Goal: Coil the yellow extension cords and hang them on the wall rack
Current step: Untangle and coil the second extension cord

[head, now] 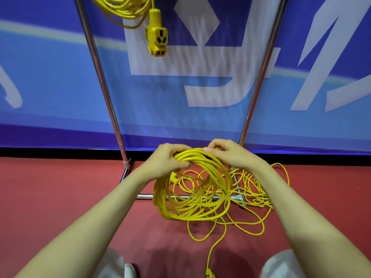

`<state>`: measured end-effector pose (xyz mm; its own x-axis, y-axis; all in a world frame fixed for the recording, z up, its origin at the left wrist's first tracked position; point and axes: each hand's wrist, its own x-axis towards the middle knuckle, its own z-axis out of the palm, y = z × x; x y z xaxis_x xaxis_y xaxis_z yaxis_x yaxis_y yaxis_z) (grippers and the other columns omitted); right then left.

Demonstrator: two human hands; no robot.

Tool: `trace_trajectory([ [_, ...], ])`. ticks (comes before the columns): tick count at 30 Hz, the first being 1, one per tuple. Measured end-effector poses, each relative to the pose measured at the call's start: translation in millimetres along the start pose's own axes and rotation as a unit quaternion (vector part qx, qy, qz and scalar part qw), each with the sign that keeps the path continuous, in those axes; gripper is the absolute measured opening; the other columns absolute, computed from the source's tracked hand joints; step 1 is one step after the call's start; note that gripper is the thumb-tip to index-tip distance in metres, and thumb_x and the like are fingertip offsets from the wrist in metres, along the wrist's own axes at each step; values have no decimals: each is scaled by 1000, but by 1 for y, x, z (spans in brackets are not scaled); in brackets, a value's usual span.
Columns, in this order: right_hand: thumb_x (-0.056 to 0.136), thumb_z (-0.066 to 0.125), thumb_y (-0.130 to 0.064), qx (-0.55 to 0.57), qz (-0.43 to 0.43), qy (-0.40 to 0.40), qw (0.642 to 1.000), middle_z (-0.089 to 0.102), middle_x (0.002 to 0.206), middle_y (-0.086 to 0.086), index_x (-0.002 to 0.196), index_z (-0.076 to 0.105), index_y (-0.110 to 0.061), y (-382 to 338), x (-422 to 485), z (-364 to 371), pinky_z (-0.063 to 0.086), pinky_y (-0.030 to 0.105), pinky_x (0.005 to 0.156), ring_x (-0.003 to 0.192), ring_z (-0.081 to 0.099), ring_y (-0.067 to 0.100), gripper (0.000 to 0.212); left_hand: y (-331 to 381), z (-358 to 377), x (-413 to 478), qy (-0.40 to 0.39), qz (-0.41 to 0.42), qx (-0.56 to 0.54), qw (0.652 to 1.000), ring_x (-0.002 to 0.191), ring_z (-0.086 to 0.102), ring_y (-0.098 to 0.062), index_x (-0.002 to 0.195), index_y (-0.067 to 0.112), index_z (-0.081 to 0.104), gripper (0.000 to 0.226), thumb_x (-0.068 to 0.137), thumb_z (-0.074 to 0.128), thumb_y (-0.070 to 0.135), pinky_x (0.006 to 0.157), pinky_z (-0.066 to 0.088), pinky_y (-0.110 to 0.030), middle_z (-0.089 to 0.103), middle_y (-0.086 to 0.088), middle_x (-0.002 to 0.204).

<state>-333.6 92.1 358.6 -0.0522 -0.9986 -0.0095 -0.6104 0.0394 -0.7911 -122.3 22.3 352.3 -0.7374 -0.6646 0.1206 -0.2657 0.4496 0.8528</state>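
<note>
The coil (160,199) of yellow extension cord hangs in the lower middle of the frame, held at its top by both hands above the red floor (60,187). The left hand (167,160) has its fingers curled round the gathered loops. The right hand (227,152) pinches a strand at the top of the bundle between bent fingertips. The cord looks thin, light and limp, with a smooth jacket, so the loops will likely sag and slide apart unless clamped as one bundle. The top of the coil, where the left hand grips, seems the best hold. Loose cord (258,187) not yet gathered lies tangled on the floor at lower right. It is draped over the rack's base bar (144,196) and corner joint, where it may snag as it is drawn in. One strand runs to a plug (209,274) at the bottom edge, between the person's knees. Another cord (124,9) is already hung at the top of the frame. Its socket block (157,35) dangles between the rack's two slanting poles (100,77), in front of a blue banner (200,121).
</note>
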Motion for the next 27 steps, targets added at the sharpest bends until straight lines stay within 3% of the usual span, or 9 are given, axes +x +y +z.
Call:
trace_trajectory([
  [2, 90, 58, -45, -54, 8, 12, 998, 57, 57, -14, 73, 60, -21, 10, 1, -6, 42, 15, 52, 52, 49, -2, 29, 0, -7, 1, 4, -16, -45, 999, 66, 55, -9, 94, 27, 72, 26, 76, 74, 8, 61, 46, -25, 67, 6, 74],
  [6, 83, 59, -40, -64, 27, 6, 998, 56, 60, -10, 75, 55, -22, 22, 0, -12, 43, 33, 64, 58, 48, 7, 20, 1, -15, 0, 6, -36, -84, 996, 60, 50, -7, 96, 16, 72, 24, 78, 74, 0, 56, 42, -18, 63, 5, 69],
  [11, 91, 62, -24, 29, -54, 64, 996, 52, 61, -3, 82, 65, -23, 15, -4, -15, 37, 26, 59, 56, 45, 9, 9, -4, -22, -1, 7, -48, -95, 994, 55, 46, -11, 95, 11, 71, 22, 79, 72, -2, 53, 39, -20, 58, -1, 66],
  [13, 89, 65, -24, 49, -75, 93, 992, 53, 60, -9, 83, 71, -26, 10, -5, -18, 35, 24, 60, 58, 43, 6, 9, -5, -21, -2, 0, -54, -95, 994, 56, 48, -11, 97, 14, 72, 25, 79, 71, -4, 53, 41, -20, 61, 2, 68],
  [16, 87, 68, -21, 16, -85, 99, 991, 60, 58, -23, 89, 75, -21, -4, -6, -7, 36, 15, 62, 56, 49, -4, 8, -5, -14, -2, -15, -51, -75, 996, 63, 56, -6, 100, 17, 72, 32, 77, 72, -5, 57, 44, -18, 68, 4, 90],
  [18, 87, 67, -20, 14, -93, 95, 991, 57, 52, -24, 92, 75, -16, -14, -5, 4, 34, 9, 56, 52, 49, -3, 10, -4, -8, -1, -33, -49, -75, 995, 61, 57, -5, 97, 16, 71, 29, 78, 70, -6, 57, 45, -18, 68, 7, 79],
  [21, 90, 64, -28, 30, -83, 82, 993, 59, 60, -16, 90, 74, -24, -19, -1, 10, 39, 17, 59, 56, 48, 0, 11, -4, -5, 1, -19, -58, -85, 994, 53, 53, -4, 94, 15, 70, 24, 79, 70, -4, 54, 43, -17, 62, 10, 60],
  [24, 88, 61, -42, -87, -86, 18, 992, 61, 95, -13, 113, 67, -29, -13, -1, 7, 39, 17, 79, 82, 53, -6, 29, -7, -8, 3, 23, -60, -114, 991, 54, 47, -11, 90, 17, 72, 22, 71, 77, 8, 53, 41, -22, 58, 4, 60],
  [27, 80, 67, -52, -186, -91, -33, 978, 53, 105, -5, 137, 49, -30, -13, -1, 8, 38, 20, 85, 89, 49, 1, 64, -8, -8, 4, 31, -60, -134, 989, 52, 44, -13, 88, 12, 71, 19, 72, 76, 4, 51, 38, -24, 55, 0, 59],
])
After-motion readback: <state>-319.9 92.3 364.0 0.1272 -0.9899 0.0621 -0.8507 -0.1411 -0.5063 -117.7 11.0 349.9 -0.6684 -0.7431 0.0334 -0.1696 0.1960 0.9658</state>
